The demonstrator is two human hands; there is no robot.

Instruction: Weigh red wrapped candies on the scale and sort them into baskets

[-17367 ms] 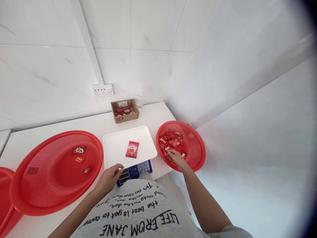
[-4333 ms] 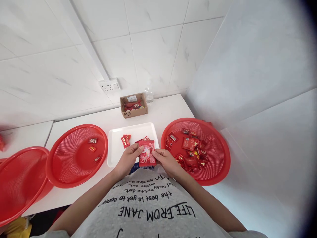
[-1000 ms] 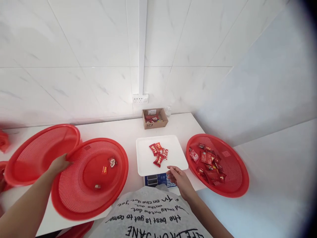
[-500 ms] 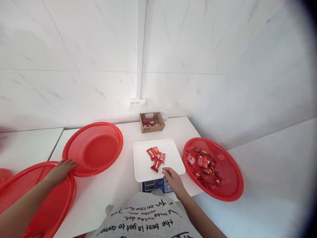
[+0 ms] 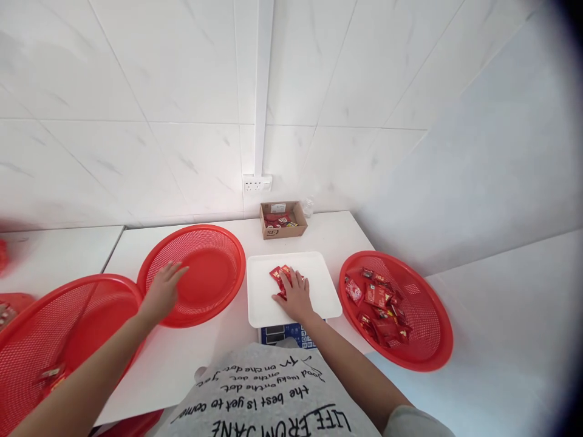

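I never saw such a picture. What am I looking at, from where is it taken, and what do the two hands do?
No machine: a person works with bare hands, and one camera on the head looks forward and down, so the arms enter from below. On the white table stands a scale with a white tray. The right hand lies palm down on red packets on that tray; whether it grips any is unclear. The left hand, open, touches the empty red basket. A second basket on the right holds more packets.
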